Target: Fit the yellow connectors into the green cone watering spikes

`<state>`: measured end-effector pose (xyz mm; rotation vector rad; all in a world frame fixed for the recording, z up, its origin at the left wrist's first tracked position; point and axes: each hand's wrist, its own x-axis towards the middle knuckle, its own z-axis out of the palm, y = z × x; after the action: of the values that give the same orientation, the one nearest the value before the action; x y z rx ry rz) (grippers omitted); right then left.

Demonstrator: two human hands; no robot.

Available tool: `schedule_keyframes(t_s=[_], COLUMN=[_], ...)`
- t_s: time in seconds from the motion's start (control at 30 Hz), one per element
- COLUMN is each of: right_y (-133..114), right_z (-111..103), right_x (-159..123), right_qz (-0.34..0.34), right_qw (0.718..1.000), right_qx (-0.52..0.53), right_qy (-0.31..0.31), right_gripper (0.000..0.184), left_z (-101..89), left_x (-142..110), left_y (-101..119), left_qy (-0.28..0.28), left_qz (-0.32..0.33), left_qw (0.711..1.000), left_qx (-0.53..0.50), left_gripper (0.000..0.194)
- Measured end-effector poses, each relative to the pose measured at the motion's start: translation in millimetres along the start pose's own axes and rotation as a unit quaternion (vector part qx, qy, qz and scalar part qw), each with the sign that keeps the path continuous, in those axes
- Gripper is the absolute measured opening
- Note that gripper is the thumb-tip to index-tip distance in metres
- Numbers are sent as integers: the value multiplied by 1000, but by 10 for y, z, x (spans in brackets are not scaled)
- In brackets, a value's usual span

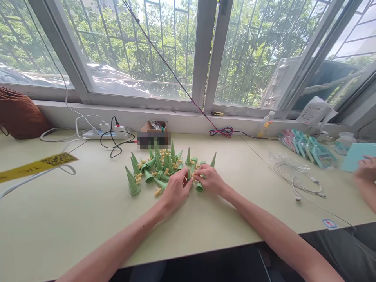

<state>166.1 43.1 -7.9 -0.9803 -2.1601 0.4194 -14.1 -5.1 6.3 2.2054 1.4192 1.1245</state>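
Observation:
My left hand (175, 187) is closed around a small green plastic cone (189, 174) at the right front of a cluster. My right hand (210, 179) meets it there, fingertips pinched on a small yellow plastic piece (193, 177) beside the cone; the fingers partly hide both. Many similar green cones (133, 187) stand or lie on the table around the hands, mixed with yellow pieces (158, 191). Below my right fingers lies a green ribbed ring-like end (199, 187).
A power strip (102, 134) with cables and an open cardboard box (154, 129) stand along the back. To the right are a bottle (266, 124), bagged pastel items (311, 150) and a coiled white cable (296, 182). Another person's hand (366, 169) holds a turquoise panel (354, 156).

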Motion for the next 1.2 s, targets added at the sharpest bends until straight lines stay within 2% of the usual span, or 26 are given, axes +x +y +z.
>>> schedule_keyframes(t_s=[0.3, 0.43, 0.67, 0.97, 1.2], right_y=[8, -34, -87, -101, -96], right_z=[29, 9, -56, -57, -55], right_x=[3, -1, 5, 9, 11], right_qz=[-2, 11, 18, 33, 4], right_qw=[1000, 999, 993, 992, 991], right_qx=[11, 18, 55, 82, 88], right_qy=[12, 45, 106, 94, 102], right_gripper=[15, 14, 17, 19, 19], left_z=[3, -5, -12, -9, 1], left_x=[-1, -4, -10, -10, -16], left_y=[-21, 5, 18, -6, 3], left_qy=[-14, 1, 11, 8, 2], left_qz=[-3, -1, -3, -2, -14], left_qw=[1000, 1000, 999, 1000, 1000], left_qx=[19, 22, 40, 26, 18], left_gripper=[15, 11, 15, 15, 13])
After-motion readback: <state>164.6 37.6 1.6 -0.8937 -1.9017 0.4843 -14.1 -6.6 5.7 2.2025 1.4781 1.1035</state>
